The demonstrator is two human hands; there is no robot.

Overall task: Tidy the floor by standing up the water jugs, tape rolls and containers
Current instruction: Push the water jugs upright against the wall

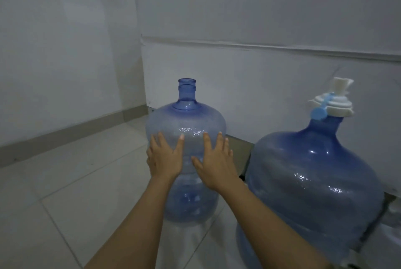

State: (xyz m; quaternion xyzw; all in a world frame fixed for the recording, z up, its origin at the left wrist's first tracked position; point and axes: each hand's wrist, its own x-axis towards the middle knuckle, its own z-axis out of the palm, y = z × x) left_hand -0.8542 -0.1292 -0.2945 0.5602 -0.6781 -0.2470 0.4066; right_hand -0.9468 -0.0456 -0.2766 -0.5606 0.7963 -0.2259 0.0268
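Both hands lay flat and spread against the open jug (186, 116).
No label was readable; right of the right hand (214, 164), opposite the left hand (166, 159), stood a capped jug (314, 182).

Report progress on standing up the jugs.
Done: the capped jug on the right stands upright. In hand: the open-necked jug is upright too, with the left hand and right hand flat against its side. Left: no tape rolls or containers show in this view.

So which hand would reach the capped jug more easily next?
Probably the right hand: it rests on the uncapped jug on the side nearer the capped jug; the left hand lies farther.
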